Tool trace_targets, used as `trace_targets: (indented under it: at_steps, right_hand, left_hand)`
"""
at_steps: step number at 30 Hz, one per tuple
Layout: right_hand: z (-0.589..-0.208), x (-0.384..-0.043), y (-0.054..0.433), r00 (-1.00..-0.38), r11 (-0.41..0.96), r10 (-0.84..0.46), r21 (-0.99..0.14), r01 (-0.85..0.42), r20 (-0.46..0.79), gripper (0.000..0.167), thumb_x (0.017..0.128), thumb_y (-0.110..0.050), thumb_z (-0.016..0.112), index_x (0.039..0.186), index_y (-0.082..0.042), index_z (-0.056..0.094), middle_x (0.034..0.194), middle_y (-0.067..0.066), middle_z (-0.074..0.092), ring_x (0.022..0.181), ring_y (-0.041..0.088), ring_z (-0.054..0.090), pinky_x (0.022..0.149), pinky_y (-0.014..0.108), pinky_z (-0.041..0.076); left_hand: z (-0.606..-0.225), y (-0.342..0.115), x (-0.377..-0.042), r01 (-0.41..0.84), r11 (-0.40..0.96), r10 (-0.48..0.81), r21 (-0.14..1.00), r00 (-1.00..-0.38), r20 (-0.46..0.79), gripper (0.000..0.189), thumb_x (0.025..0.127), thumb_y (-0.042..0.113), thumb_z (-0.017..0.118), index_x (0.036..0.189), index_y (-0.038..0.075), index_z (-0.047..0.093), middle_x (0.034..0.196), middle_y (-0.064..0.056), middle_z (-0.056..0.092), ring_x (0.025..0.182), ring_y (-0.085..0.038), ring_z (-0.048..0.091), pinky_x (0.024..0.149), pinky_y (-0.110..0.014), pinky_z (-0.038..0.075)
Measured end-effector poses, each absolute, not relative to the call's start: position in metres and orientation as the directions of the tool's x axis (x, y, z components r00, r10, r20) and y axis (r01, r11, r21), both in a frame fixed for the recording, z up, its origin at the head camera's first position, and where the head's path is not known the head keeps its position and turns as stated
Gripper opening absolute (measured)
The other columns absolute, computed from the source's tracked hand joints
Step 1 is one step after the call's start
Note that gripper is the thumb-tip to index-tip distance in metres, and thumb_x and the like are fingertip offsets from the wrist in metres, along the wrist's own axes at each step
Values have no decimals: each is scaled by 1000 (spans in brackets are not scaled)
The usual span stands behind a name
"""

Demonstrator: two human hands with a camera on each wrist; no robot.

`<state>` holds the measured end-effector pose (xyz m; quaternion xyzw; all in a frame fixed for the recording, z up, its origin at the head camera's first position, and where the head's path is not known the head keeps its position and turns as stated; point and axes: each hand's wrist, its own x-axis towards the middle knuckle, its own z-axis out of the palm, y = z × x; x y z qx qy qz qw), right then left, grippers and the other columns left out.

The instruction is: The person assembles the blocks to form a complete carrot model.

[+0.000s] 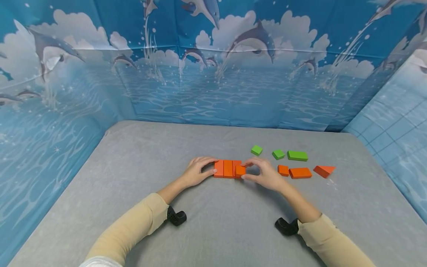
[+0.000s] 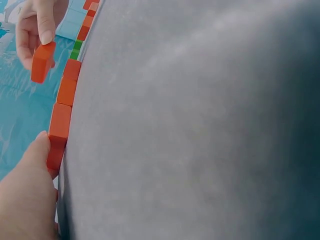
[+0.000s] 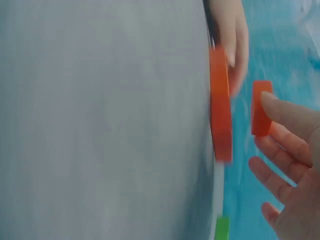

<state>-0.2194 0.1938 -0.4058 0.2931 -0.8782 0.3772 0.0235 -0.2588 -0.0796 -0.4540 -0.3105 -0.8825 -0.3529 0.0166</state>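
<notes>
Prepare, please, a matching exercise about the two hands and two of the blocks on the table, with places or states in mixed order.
Column one
1. Left hand
2. Right hand
3. Orange triangular block
4. Long green block

Column two
A. Farthest right of all blocks in the head view
B. Pinches an orange block above the orange row
C. Roughly in line with two small green blocks
D. At the left end of the orange row, touching it

Pairs: 1-D, 2-B, 3-A, 4-C
</notes>
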Motion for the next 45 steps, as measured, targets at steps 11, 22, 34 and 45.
trace_targets:
  at_steps: [11,22,34,45]
  right_hand:
    - [-416,-209,150,-796,605,-544,-532,-592,267,33,75,-23,76,103,-10,64,101,0,64,97,21,55,94,52,27]
    - [-423,-206,143,-809,648,-524,-491,-582,266,32,74,-24,77,101,-12,64,101,1,61,99,22,53,92,54,27]
    - [-424,-204,139,-819,696,-510,-434,-572,263,30,73,-22,78,98,-12,63,100,2,59,101,23,53,91,53,29]
    - [-424,-203,137,-827,710,-500,-426,-561,256,30,73,-21,78,96,-12,62,99,1,58,99,22,52,89,53,30]
  left_hand:
    - [-455,-80,-260,558,566,540,607,-807,239,42,91,33,57,130,18,52,132,-2,51,124,-23,40,105,-48,19]
    - [-456,-80,-261,560,558,545,612,-804,239,43,91,32,56,130,17,52,132,-3,50,124,-23,39,105,-48,18]
    - [-456,-80,-260,566,558,544,607,-802,248,42,91,32,56,130,17,53,132,-3,51,123,-23,40,105,-49,19]
    - [-455,-79,-259,566,557,539,608,-803,254,42,90,31,58,129,16,53,131,-4,51,123,-24,41,105,-50,19]
